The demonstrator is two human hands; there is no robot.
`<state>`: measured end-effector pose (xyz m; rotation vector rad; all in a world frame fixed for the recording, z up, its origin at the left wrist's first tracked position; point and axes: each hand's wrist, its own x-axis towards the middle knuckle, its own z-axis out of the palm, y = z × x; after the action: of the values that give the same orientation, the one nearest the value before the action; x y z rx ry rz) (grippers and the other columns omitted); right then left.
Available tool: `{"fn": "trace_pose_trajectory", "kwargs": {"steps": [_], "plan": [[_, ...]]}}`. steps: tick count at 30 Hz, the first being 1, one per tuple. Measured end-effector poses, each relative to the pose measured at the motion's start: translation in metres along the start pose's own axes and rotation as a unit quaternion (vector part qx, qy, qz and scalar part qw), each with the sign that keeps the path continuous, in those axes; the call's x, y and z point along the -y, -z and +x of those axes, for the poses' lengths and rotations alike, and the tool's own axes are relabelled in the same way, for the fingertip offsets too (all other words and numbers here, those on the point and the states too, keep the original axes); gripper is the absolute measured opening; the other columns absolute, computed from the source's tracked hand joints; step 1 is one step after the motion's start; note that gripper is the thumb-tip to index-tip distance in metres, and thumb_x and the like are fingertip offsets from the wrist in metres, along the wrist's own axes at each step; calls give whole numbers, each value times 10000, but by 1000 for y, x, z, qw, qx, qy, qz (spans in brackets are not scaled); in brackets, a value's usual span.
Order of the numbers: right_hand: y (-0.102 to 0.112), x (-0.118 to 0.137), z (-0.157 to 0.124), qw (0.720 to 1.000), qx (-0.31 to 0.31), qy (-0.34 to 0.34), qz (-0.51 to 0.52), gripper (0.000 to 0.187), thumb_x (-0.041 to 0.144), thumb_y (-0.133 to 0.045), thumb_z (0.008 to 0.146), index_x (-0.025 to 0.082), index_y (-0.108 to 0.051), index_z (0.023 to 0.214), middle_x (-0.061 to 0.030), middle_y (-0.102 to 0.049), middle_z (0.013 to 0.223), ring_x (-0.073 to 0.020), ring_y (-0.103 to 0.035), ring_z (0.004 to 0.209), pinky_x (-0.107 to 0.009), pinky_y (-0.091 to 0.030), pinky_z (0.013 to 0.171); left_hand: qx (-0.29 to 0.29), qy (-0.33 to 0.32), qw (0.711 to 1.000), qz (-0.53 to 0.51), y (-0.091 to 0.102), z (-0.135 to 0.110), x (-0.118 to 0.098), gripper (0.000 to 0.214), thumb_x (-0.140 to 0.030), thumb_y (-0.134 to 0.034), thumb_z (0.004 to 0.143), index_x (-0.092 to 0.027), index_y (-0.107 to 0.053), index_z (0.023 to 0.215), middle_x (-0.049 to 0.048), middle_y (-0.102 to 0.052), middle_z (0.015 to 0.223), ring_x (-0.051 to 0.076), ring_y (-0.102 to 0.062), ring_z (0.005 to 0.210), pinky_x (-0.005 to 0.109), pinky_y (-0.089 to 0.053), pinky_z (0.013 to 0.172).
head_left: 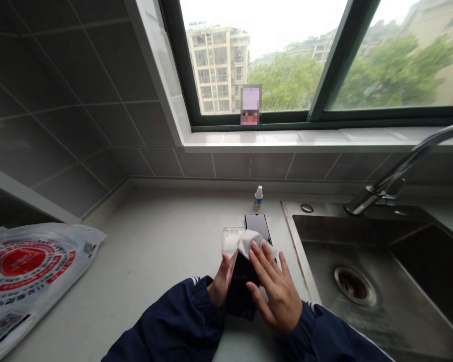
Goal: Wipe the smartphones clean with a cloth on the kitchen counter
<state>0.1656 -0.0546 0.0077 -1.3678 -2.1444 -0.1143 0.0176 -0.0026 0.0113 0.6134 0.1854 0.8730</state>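
My left hand [222,279] grips a black phone [240,290] by its left edge, holding it tilted above the counter. My right hand [274,286] lies over the phone's screen and presses a white cloth [249,240] against its upper end with the fingers together. A second black phone [257,223] lies flat on the counter just beyond, next to a clear phone case [230,237]. A small bottle with a white cap [258,197] stands behind them by the wall.
A steel sink [366,286] with a drain and a curved tap [400,173] fills the right side. A white plastic bag with red print [26,271] lies at the left on the grey counter [154,241]. Grey tiled walls and a window ledge rise behind.
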Motion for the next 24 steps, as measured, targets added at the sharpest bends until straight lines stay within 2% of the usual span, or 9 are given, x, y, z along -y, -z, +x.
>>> {"fn": "trace_pose_trajectory", "kwargs": {"steps": [4, 9, 14, 18, 24], "plan": [[-3, -2, -2, 1000, -8, -3, 11, 580, 211, -435, 951, 125, -271, 1501, -118, -331, 1534, -339, -193, 1452, -584, -134, 1149, -65, 9, 996, -62, 2, 1, -3, 688, -663, -438, 856, -183, -529, 1340, 149, -520, 1396, 316, -385, 1364, 444, -290, 1107], [1, 1, -1, 999, -4, 47, 27, 509, 189, -495, 925, 128, -413, 1423, -90, -405, 1499, -336, -193, 1452, -576, -129, 1162, -122, 40, 984, -124, 5, 2, -9, 753, -713, -364, 853, -135, -535, 1305, 185, -628, 1223, 314, -556, 1195, 447, -389, 1017], [10, 10, -1, 992, 22, 107, 59, 418, 168, -524, 902, 147, -522, 1319, -65, -472, 1454, -305, -275, 1433, -595, -75, 1178, -130, 46, 983, -122, 11, 3, -12, 802, -741, -319, 844, -74, -590, 1197, 191, -697, 980, 287, -660, 964, 417, -475, 891], [12, 17, -1, 987, 39, 137, 78, 424, 182, -548, 879, 147, -538, 1302, -58, -495, 1436, -288, -295, 1427, -585, -30, 1190, -117, 64, 983, -125, 12, 5, -13, 835, -781, -351, 801, -92, -584, 1211, 191, -687, 984, 285, -668, 886, 415, -507, 798], [11, 27, -3, 985, 35, 134, 101, 479, 202, -547, 852, 153, -524, 1328, -79, -524, 1410, -294, -307, 1420, -604, -1, 1177, -120, 73, 988, -70, 12, 5, -18, 889, -816, -301, 782, -68, -624, 1139, 193, -692, 936, 293, -667, 839, 417, -504, 764]]}}
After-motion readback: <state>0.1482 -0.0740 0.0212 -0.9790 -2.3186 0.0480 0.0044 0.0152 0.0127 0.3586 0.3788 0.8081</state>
